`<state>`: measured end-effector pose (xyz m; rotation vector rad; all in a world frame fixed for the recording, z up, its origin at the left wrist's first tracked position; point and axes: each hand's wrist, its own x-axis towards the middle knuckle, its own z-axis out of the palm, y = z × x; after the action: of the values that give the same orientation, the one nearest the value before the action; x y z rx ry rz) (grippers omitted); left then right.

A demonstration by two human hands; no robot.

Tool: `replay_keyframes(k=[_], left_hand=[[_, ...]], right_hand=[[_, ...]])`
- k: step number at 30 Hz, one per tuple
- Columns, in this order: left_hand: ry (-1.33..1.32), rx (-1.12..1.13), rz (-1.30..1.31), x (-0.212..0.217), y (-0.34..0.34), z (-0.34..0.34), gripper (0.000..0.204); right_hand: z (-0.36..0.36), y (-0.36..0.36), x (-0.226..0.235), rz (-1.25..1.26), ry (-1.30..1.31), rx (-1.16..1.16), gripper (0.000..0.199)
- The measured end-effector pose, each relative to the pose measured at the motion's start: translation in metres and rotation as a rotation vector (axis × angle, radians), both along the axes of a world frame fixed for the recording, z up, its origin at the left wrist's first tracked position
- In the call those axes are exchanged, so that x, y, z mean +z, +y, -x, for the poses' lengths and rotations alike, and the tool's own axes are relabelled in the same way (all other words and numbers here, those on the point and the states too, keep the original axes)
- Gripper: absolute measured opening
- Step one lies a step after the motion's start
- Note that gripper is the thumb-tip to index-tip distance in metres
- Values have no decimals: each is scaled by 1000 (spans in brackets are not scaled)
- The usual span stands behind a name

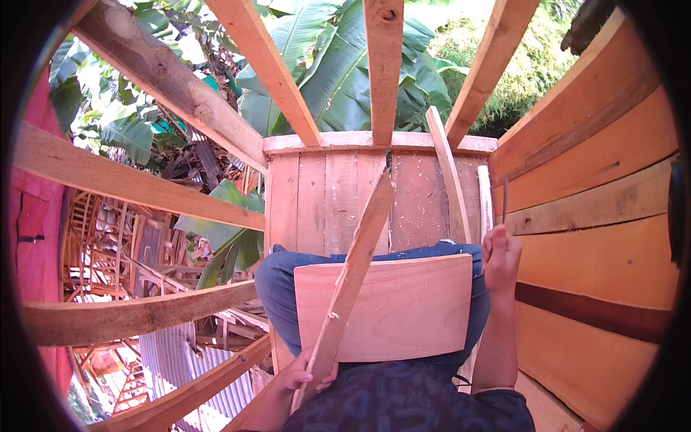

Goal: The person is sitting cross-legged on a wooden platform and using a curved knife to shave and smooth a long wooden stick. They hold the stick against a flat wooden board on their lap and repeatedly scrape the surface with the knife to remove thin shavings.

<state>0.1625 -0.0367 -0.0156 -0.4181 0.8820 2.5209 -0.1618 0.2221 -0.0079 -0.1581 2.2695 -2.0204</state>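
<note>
My left hand (pixel 306 374) is wrapped round the lower end of a long, narrow wooden strip (pixel 354 266). The strip slants up and away across a flat, pale board (pixel 417 306) lying on my lap, and its far end tapers. A small curl of shaving clings to its face. Raised at the right, beside my knee, my right hand (pixel 502 255) is a closed fist. From its top rises a thin, dark, blade-like tool (pixel 505 198), seen edge-on, whose exact kind I cannot make out. The tool is apart from the strip.
A plank floor (pixel 309 198) scattered with shavings extends ahead. Another strip (pixel 448 173) leans on the far ledge (pixel 417 142), near a short pale stick (pixel 484 191). Slatted rails (pixel 144 183) stand at the left, with scrap wood below. A plank wall (pixel 597 209) rises close on the right.
</note>
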Motion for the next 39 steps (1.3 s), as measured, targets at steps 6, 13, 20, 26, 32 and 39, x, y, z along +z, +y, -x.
replay_keyframes(k=[6,13,20,26,32,39], left_hand=[[105,36,-409,22,-16,55,73],[101,-131,-716,26,9,123,61],[202,-290,-772,-3,56,153,59],[159,-343,-654,4,63,154,63],[17,-325,-457,-1,55,146,69],[-25,-252,-18,30,45,143,83]], right_hand=[[-48,-10,1,73,-181,159,52],[-83,-21,3,100,-230,367,45],[-83,-34,25,479,-132,173,37],[-83,-32,33,530,-266,177,38],[-75,-17,21,237,-136,187,43],[-67,12,21,-97,168,185,55]])
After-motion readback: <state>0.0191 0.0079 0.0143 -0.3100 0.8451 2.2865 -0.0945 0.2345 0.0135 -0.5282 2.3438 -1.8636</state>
